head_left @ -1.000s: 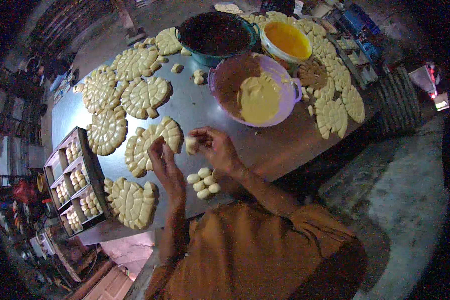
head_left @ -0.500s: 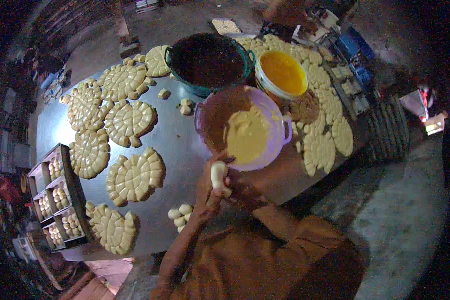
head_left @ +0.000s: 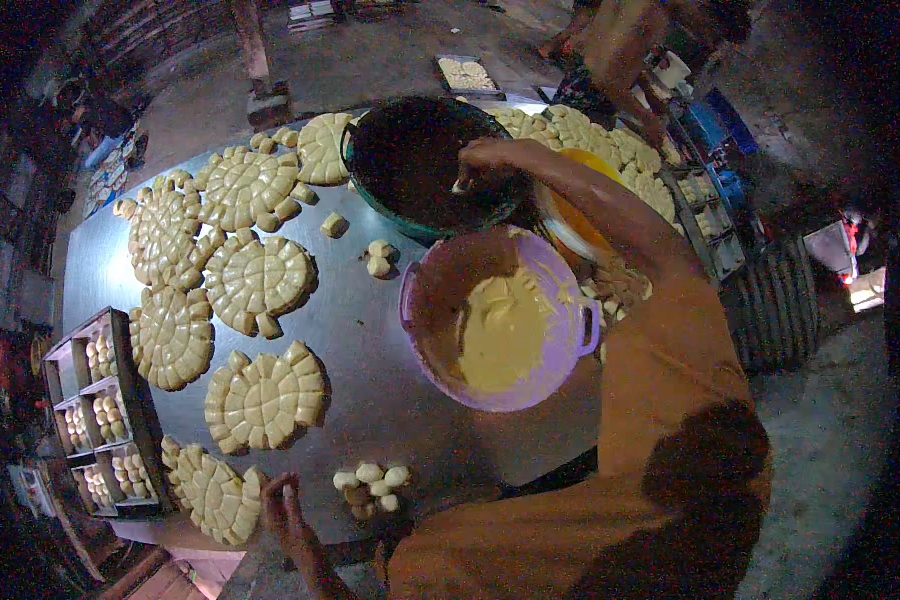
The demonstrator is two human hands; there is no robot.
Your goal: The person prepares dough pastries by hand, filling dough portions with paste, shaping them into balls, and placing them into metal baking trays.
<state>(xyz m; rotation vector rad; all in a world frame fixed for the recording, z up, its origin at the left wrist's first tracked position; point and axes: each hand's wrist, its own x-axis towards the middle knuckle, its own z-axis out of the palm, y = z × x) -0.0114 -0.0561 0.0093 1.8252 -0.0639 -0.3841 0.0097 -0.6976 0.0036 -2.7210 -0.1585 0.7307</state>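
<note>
My right hand [head_left: 487, 165] reaches over the dark green tub [head_left: 355, 195], which holds a dark mass. Its fingers are closed, and a small pale bit shows at their tips, too small to name. My left hand [head_left: 286, 503] hangs low at the table's near edge, beside a scored dough round [head_left: 217, 490]. Its fingers look apart, with nothing seen in them. To its right lies a cluster of small dough balls [head_left: 375, 484]. A purple basin [head_left: 417, 345] with pale yellow batter [head_left: 505, 335] stands between my arms.
Several scored dough rounds [head_left: 267, 398] cover the metal table's left side, and more dough [head_left: 590, 140] lies far right. A compartmented tray of dough balls [head_left: 148, 420] stands at the left edge. My right arm partly covers a yellow bucket [head_left: 570, 225]. Another person [head_left: 625, 60] stands beyond the table.
My hands were together in front of the purple basin, around a pale dough piece. My right hand has moved forward over the green tub, and my left has dropped left and nearer me.
</note>
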